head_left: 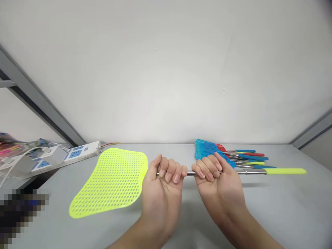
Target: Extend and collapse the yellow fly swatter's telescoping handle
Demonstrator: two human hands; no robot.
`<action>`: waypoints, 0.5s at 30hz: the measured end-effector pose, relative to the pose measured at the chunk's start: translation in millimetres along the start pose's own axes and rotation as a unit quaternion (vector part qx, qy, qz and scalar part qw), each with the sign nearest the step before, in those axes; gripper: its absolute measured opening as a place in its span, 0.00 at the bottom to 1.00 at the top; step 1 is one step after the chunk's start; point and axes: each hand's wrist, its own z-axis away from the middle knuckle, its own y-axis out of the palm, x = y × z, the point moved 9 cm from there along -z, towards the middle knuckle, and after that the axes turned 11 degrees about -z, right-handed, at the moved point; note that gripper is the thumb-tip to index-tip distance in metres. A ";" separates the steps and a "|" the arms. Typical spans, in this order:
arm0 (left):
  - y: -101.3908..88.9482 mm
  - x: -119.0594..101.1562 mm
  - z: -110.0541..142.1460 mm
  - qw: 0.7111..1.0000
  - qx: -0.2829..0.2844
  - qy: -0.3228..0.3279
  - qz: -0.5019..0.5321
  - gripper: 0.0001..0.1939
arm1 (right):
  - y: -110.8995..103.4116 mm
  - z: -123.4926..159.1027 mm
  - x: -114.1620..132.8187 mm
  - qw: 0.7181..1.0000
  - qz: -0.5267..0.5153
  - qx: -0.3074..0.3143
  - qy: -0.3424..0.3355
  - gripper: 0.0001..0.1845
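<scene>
At the far left, a heap of colourful plastic packaging (pixel 11 148) sits behind a white power strip (pixel 81 151) with white plugs (pixel 55 154) in its sockets; the strip lies along the edge of the grey table (pixel 259 204); a yellow-green plastic fly swatter (pixel 111 181) is held above the table, its mesh head out to the left, just beside the left hand (pixel 162 197); that hand's fingers (pixel 171 171) are closed round the swatter's steel handle (pixel 190 173); the right hand (pixel 220 193) grips the same handle just beside it, its fingers (pixel 210 166) also closed; the handle ends in a yellow-green grip (pixel 285 171), which passes in front of a pile of other fly swatters (pixel 246 157); that pile shows a blue mesh head (pixel 206 149), a red head (pixel 220 147) and blue, red and yellow grips.
</scene>
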 end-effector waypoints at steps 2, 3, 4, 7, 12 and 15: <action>0.5 -1.3 -3.2 1.000 -0.006 -0.015 0.010 0.14 | 3.8 -1.7 1.4 1.000 -0.010 0.009 0.004 0.16; 1.0 -2.4 -3.7 1.000 -0.008 -0.016 0.012 0.14 | 3.9 -3.3 1.7 1.000 -0.010 0.008 0.009 0.16; 1.6 -3.6 -3.9 1.000 -0.009 -0.011 0.007 0.12 | 3.2 -5.3 2.0 1.000 -0.008 0.005 0.014 0.16; 1.0 -8.8 -5.2 0.999 -0.009 0.036 -0.035 0.05 | -0.2 -12.0 3.8 1.000 0.006 -0.004 0.027 0.15; -11.9 -28.2 -16.8 0.972 -0.029 0.212 -0.099 0.08 | -0.1 -15.5 9.0 0.999 -0.012 -0.008 0.033 0.15; -14.9 -29.9 -27.2 0.953 -0.020 0.252 -0.168 0.09 | 4.1 -15.2 13.7 1.000 -0.004 0.004 0.022 0.15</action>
